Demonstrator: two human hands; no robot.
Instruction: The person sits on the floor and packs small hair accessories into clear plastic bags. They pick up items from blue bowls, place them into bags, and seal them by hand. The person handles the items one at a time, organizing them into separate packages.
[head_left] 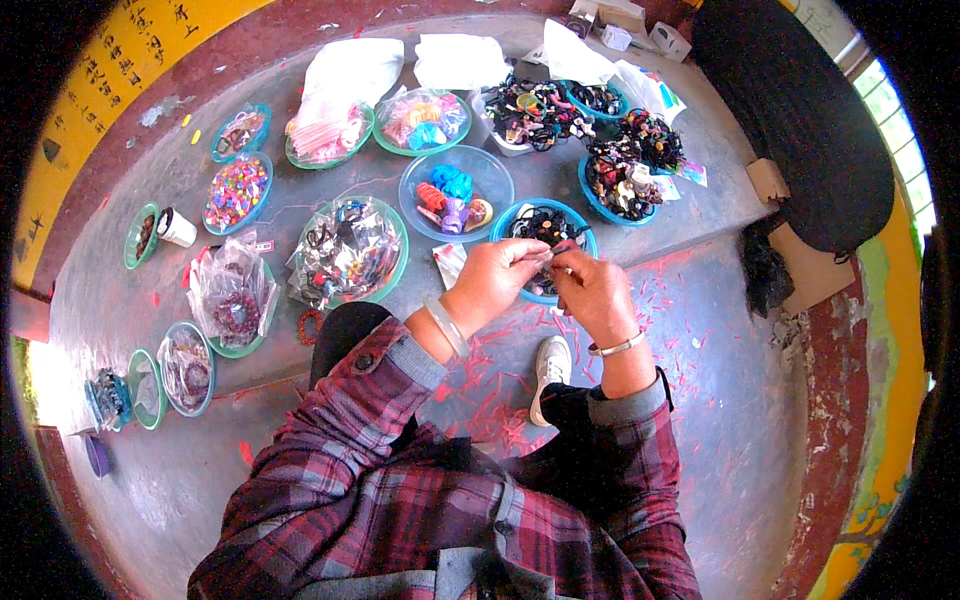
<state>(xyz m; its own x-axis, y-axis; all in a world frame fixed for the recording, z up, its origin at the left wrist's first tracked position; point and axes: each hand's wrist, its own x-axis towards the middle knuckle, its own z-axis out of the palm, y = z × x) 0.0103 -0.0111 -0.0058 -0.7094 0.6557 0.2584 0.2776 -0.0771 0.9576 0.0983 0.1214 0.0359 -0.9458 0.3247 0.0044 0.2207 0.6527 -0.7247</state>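
Observation:
My left hand [495,280] and my right hand [590,290] meet over a blue bowl [575,222] filled with small dark pieces. Both pinch a small thin item [553,262] between the fingertips; it is too small to name. A pale bangle circles my left wrist [445,325] and a silver bracelet sits on my right wrist [617,347]. Plaid sleeves cover both forearms.
Several bowls and plates of beads and trinkets are spread on the grey ledge [330,190]: a clear bowl of bright toys [455,190], a plate of shiny packets [350,250], a dish of coloured beads [237,190]. Red scraps litter the floor by my white shoe [548,375]. A black cloth [800,130] lies at right.

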